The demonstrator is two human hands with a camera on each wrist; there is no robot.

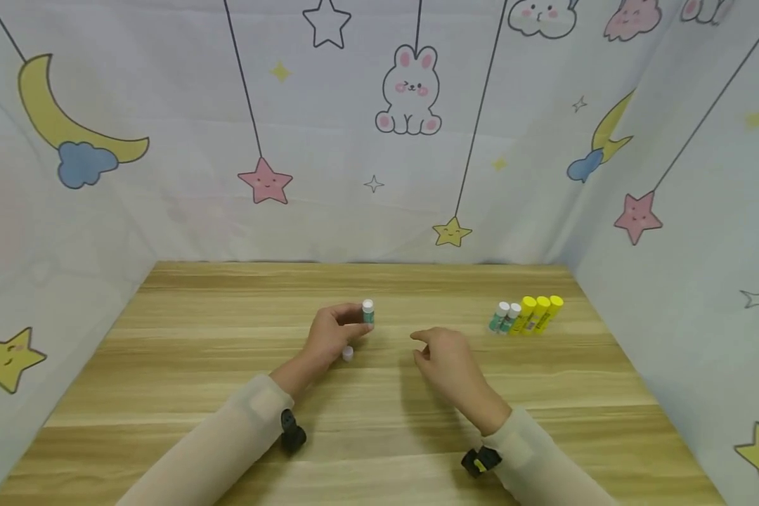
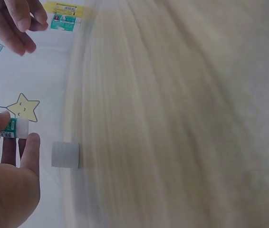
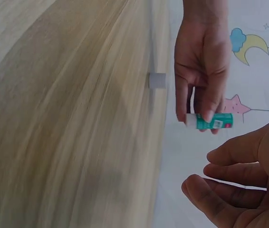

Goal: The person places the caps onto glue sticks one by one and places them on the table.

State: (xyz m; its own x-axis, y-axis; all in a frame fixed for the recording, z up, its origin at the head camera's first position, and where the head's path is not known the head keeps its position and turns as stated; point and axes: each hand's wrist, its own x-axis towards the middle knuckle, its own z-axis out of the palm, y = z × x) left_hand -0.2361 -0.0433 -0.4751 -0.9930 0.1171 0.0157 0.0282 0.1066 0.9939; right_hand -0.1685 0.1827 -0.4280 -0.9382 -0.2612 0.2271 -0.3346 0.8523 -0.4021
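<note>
Between thumb and fingers, my left hand [image 1: 330, 339] holds a small glue stick [image 1: 368, 316] with a green label, upright in the head view. The right wrist view shows the same glue stick [image 3: 217, 121] with a white part at one end. A loose white cap [image 1: 348, 353] stands on the table just beside the left hand; it also appears as a ribbed cap [image 2: 66, 154] in the left wrist view. My right hand [image 1: 450, 362] hovers to the right of the glue stick, fingers loosely bent with nothing in them.
Two green-and-white glue sticks [image 1: 499, 320] stand in a row with several yellow glue sticks [image 1: 535, 315] at the right of the wooden table [image 1: 228, 407]. A white printed curtain [image 1: 329, 126] encloses the table at the back and sides.
</note>
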